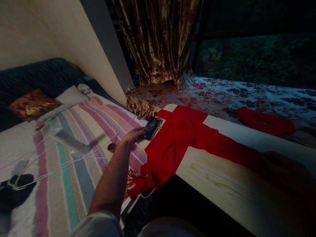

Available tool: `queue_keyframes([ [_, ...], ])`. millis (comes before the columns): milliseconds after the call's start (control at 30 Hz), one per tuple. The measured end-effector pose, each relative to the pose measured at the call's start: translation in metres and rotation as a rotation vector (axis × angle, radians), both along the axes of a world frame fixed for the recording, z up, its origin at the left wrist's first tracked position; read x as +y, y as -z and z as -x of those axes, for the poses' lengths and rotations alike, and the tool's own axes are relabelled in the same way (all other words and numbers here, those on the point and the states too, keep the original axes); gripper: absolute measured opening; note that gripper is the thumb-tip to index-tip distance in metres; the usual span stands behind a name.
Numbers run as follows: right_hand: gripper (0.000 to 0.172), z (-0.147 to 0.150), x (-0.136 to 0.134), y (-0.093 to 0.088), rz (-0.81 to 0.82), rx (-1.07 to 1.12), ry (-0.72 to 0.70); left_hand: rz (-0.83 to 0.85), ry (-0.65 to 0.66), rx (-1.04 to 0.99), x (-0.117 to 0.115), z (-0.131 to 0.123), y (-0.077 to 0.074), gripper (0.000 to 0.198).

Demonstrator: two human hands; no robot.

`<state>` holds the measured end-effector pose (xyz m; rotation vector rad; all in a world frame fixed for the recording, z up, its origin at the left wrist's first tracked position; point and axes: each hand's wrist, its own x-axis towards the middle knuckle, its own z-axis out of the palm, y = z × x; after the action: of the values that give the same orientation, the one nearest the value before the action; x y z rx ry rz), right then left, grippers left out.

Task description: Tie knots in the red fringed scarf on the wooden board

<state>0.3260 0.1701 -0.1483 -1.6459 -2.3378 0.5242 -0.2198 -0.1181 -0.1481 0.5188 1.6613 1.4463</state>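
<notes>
A dark smartphone with a lit display is in my left hand, its thumb across the near edge. It is held just past the table's left side, beside the red cloth. A red scarf with a fringed end lies across the pale wooden table, creased, with one strip stretching rightwards. At that strip's right end is my right hand, in deep shadow, its fingers closed on the scarf as far as the dim light shows.
On the left, a bed with a striped blanket carries a white stand, white cables, a small round dark-topped item and a black item. Another red cloth lies on the flowered window ledge, near a gold curtain.
</notes>
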Motion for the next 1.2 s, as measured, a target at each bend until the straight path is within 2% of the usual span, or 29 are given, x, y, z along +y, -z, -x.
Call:
queue_keyframes([
  [233,0.046,-0.002,0.003,0.004,-0.006,-0.010,-0.003,-0.014,0.072,-0.028,-0.003,-0.001,-0.002,0.052],
  [433,0.049,-0.004,0.005,0.008,-0.043,-0.011,-0.012,0.008,-0.005,0.028,0.002,-0.001,-0.002,0.060],
  [733,0.053,-0.002,0.002,0.004,0.025,-0.033,0.019,0.021,-0.126,0.259,0.010,0.000,-0.002,0.070],
  [867,0.053,0.002,-0.001,-0.001,0.033,-0.019,0.023,0.084,-0.184,0.313,0.016,-0.003,-0.001,0.068],
  [1200,0.049,0.003,-0.004,-0.003,-0.013,0.002,-0.009,0.123,-0.220,0.313,0.026,0.000,0.006,0.063],
])
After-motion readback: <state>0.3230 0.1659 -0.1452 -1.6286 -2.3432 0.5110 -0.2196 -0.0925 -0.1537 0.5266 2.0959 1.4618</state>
